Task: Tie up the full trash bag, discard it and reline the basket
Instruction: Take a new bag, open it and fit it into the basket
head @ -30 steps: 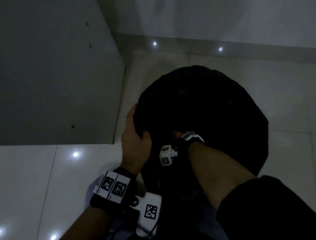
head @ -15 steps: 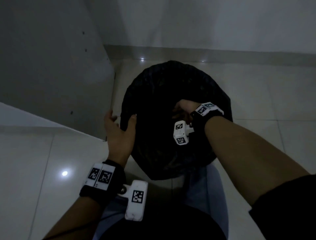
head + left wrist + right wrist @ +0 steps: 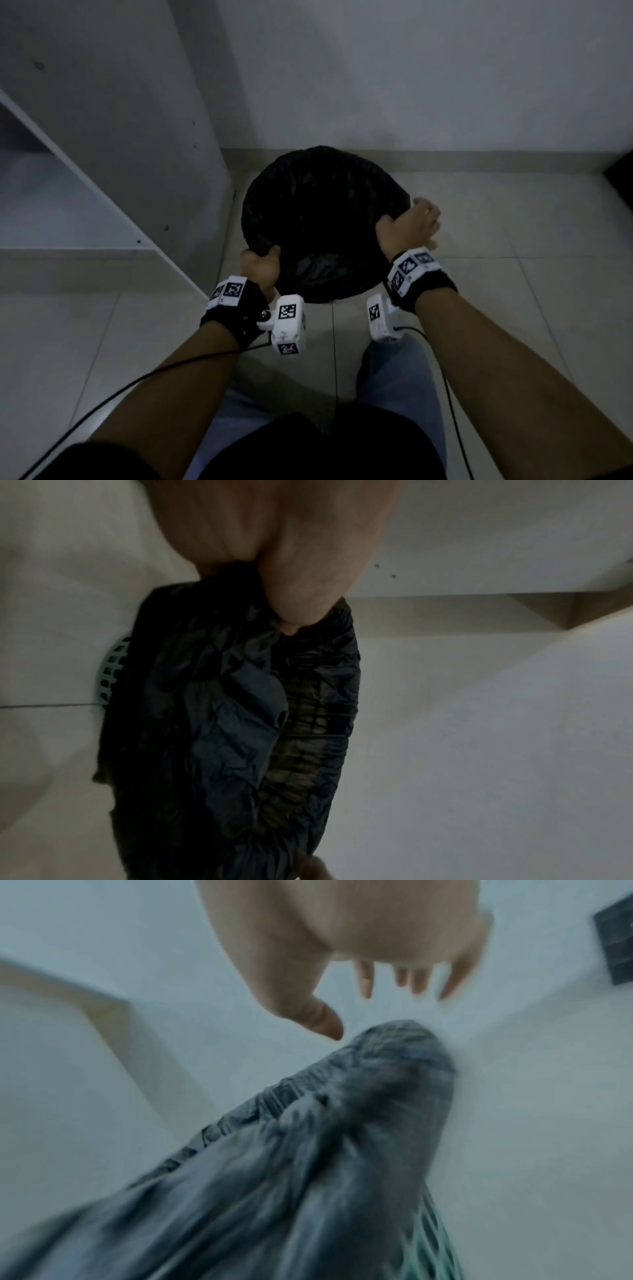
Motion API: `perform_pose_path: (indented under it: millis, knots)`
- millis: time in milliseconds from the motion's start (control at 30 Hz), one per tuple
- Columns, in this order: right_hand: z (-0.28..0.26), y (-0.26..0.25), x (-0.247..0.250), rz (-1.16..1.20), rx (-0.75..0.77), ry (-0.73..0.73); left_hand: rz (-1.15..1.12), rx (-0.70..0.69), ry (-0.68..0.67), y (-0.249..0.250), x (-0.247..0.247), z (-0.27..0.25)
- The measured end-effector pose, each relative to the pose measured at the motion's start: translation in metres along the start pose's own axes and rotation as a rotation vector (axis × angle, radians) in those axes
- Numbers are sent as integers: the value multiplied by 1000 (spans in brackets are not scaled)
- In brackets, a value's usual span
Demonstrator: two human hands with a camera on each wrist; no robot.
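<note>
A black trash bag (image 3: pixel 325 219) lines a teal lattice basket (image 3: pixel 113 674) that stands on the floor against the wall. The bag's edge is folded down over the basket's rim. My left hand (image 3: pixel 262 265) grips a bunch of the bag at the near-left rim, fingers curled into the plastic (image 3: pixel 222 723). My right hand (image 3: pixel 411 222) is at the right rim. In the blurred right wrist view its fingers (image 3: pixel 418 980) are spread and straight above the bag (image 3: pixel 308 1150) and hold nothing. A strip of the basket (image 3: pixel 441 1240) shows below the bag there. The bag's contents are too dark to make out.
A white shelf unit (image 3: pixel 102 137) stands close on the left of the basket, and a white wall (image 3: pixel 411 85) is right behind it. Pale floor tiles (image 3: pixel 513 308) stretch to the right. A dark object (image 3: pixel 621 174) sits at the far right edge. Cables trail from both wrists.
The view has pulled back and up from the basket. My right hand went from the middle of the bag out to the right rim. My left hand closed on the bag's near-left edge.
</note>
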State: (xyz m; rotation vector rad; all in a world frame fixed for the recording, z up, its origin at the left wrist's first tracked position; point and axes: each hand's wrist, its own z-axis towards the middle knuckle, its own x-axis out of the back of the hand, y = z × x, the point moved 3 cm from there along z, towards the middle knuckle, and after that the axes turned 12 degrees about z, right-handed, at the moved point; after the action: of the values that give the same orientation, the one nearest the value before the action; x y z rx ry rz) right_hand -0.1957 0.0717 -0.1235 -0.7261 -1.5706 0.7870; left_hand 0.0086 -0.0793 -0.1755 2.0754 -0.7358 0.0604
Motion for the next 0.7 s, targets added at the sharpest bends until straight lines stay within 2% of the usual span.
perform_pose_path:
  millis: [100, 133, 167, 233, 300, 433, 500, 600, 633, 700]
  knots:
    - [-10, 26, -5, 500, -455, -305, -103, 3, -39, 6, 1, -11]
    - [-16, 31, -3, 634, -591, -401, -168, 25, -85, 3, 2, -14]
    - [-21, 35, 0, 720, -661, -436, -258, 53, -193, 1, 4, -23]
    - [-25, 42, 5, 789, -672, -407, -447, 117, -414, -9, 6, -36]
    - [-28, 49, 10, 815, -657, -403, -460, 180, -443, -25, 14, -40]
    - [-47, 60, 11, 765, -683, -477, -283, 158, -495, -44, 22, -41]
    - [-51, 67, 7, 732, -677, -470, -257, 124, -440, -43, 23, -35]
    - [-49, 77, 7, 708, -630, -327, -352, 78, -274, -40, 28, -18]
    - [-47, 78, 7, 692, -615, -325, -336, 63, -265, -38, 29, -14]
    - [-45, 78, 8, 633, -615, -417, -273, 52, -294, -36, 31, -11]
